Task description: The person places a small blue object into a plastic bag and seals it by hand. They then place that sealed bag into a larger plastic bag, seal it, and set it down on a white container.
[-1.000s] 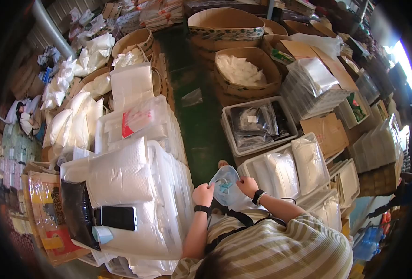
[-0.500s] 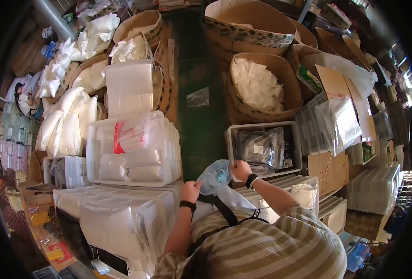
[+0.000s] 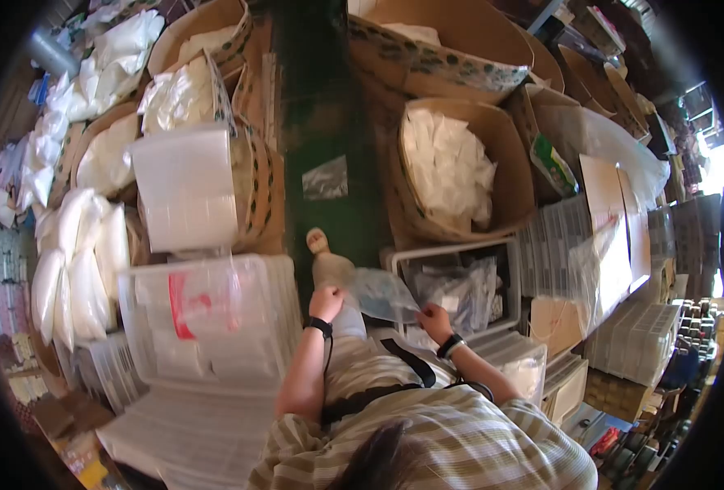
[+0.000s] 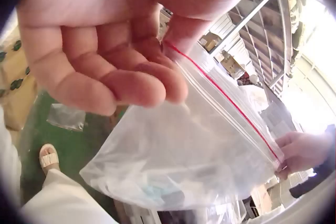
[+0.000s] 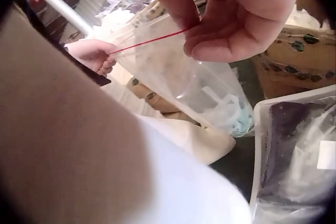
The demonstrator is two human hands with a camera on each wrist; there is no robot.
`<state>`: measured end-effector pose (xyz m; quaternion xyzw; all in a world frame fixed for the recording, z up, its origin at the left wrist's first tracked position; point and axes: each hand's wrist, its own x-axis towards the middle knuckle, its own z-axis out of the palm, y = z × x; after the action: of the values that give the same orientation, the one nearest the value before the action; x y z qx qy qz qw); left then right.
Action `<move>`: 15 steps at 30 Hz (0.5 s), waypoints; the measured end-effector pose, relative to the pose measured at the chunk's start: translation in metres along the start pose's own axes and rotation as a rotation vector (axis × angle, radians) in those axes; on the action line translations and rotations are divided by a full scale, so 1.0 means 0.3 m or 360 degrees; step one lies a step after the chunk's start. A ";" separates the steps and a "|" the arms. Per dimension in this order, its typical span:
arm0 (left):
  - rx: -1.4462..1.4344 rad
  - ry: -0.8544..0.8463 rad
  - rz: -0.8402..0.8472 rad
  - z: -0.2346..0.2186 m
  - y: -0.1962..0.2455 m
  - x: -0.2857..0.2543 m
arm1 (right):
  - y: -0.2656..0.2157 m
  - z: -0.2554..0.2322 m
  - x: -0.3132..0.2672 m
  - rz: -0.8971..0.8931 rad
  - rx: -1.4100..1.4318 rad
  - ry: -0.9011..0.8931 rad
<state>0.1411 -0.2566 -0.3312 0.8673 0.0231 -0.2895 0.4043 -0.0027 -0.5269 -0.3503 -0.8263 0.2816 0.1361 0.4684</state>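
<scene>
A clear zip-lock bag [image 4: 173, 150] with a red line along its mouth hangs between both hands. My left hand [image 3: 327, 304] pinches one end of the mouth between thumb and fingers, the other fingers curled in the left wrist view. At the opposite end, my right hand [image 3: 435, 322] pinches the corner between thumb and fingertips. The mouth edge is pulled straight between them. Low in the bag, pale blue-green pieces [image 5: 241, 120] show through the plastic in the right wrist view.
A white bin [image 3: 511, 278] with dark bagged goods stands ahead on the right. Stacked clear bins [image 3: 280, 327] line the left. Cardboard drums [image 3: 509, 175] with white packets stand further on. A loose plastic bag [image 3: 325, 180] lies on the green aisle floor [image 3: 317, 106].
The bag's mouth was rounded and spread; now it is drawn out straight as the hands have moved apart. The person has moved forward along the aisle, a foot now showing ahead.
</scene>
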 end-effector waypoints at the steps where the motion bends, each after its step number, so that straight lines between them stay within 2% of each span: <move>1: 0.0010 -0.0041 0.0074 -0.020 -0.007 0.093 | -0.078 -0.037 0.037 0.0125 -0.0037 -0.0068; 2: 0.0181 -0.0156 0.0141 -0.059 0.006 0.186 | -0.125 -0.035 0.097 0.0194 -0.0010 -0.0084; 3: 0.0171 -0.0355 0.0093 -0.098 0.014 0.275 | -0.169 -0.040 0.158 0.0275 0.0001 -0.0113; 5: 0.0246 -0.0320 0.0033 -0.214 0.098 0.381 | -0.306 -0.029 0.311 0.0206 -0.0062 -0.0125; 6: 0.0266 -0.0116 0.0102 -0.255 0.122 0.429 | -0.383 -0.003 0.391 0.0172 -0.0092 -0.0149; 7: 0.0267 -0.0076 0.0061 -0.298 0.128 0.481 | -0.450 0.038 0.494 0.0171 0.0071 -0.0174; 9: 0.0307 -0.0011 0.0016 -0.368 0.121 0.607 | -0.527 0.123 0.732 0.0086 0.0098 -0.0257; 11: 0.0236 -0.0032 -0.0136 -0.394 0.074 0.732 | -0.656 0.179 0.931 0.0280 0.0143 -0.0313; 14: 0.0146 0.0054 -0.0281 -0.374 -0.028 0.875 | -0.750 0.315 1.186 0.0706 0.0631 -0.0135; 15: 0.0181 0.0075 -0.0302 -0.364 -0.063 0.912 | -0.742 0.364 1.281 0.0503 0.0349 -0.0123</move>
<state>0.4162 -0.2189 -0.4318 0.8893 0.0982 -0.3068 0.3246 0.4427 -0.4743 -0.4400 -0.7100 0.4029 0.2081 0.5387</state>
